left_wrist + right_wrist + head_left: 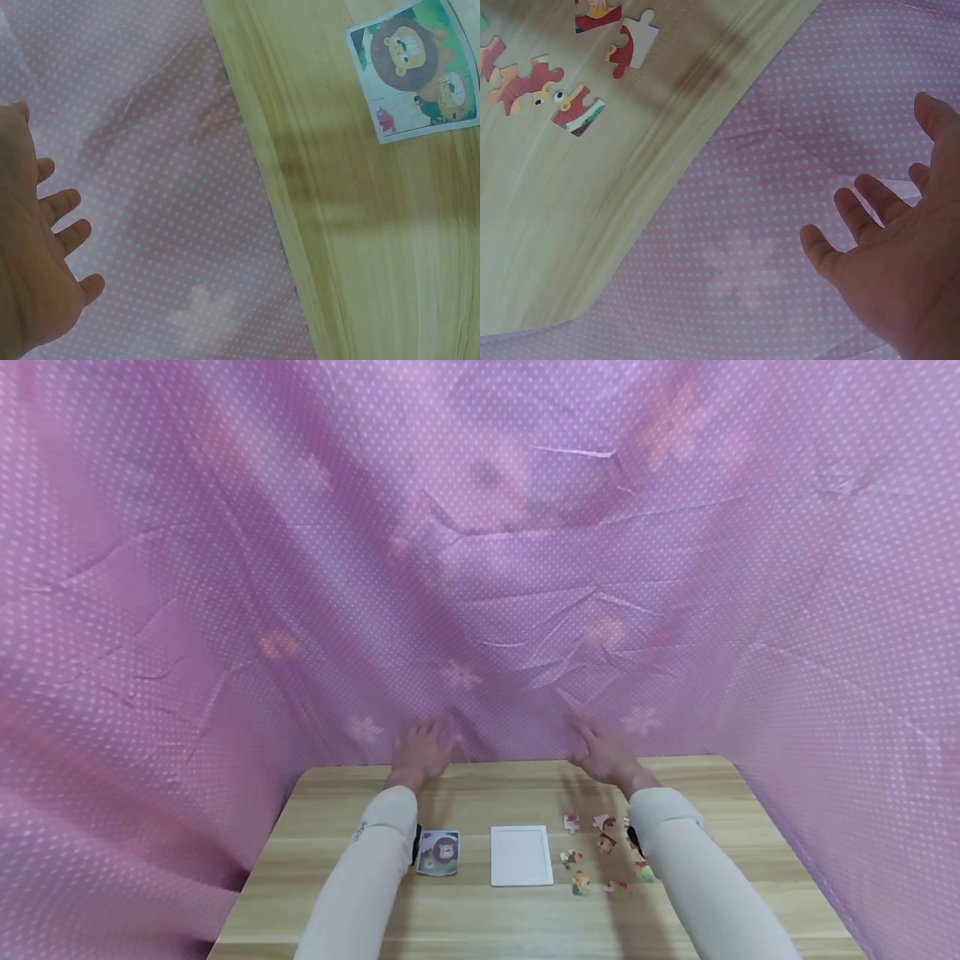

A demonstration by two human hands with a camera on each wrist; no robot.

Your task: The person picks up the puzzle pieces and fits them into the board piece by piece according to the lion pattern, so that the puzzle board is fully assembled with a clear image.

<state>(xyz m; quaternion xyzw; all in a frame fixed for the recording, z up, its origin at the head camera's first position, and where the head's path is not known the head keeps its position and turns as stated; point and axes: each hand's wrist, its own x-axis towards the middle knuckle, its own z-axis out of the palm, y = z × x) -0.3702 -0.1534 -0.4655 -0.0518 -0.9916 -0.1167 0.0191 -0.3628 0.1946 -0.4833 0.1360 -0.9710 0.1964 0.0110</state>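
Both hands reach out over the far edge of the wooden table, holding nothing. My left hand (422, 750) has its fingers spread, and so does my right hand (602, 753). A lion picture card (438, 852) lies near my left forearm; in the left wrist view the picture (416, 71) shows jigsaw lines. At the middle sits a white rectangular tray (521, 857) with a raised rim. Several loose puzzle pieces (581, 884) are scattered right of it, some partly hidden by my right sleeve. The right wrist view shows red and orange puzzle pieces (576, 109) closer up.
A light wood-grain table (480, 927) with rounded far corners carries these things. Pink polka-dot cloth (480, 610) with flower prints hangs behind the table and along both sides. Cream sleeves (360, 877) cover both forearms.
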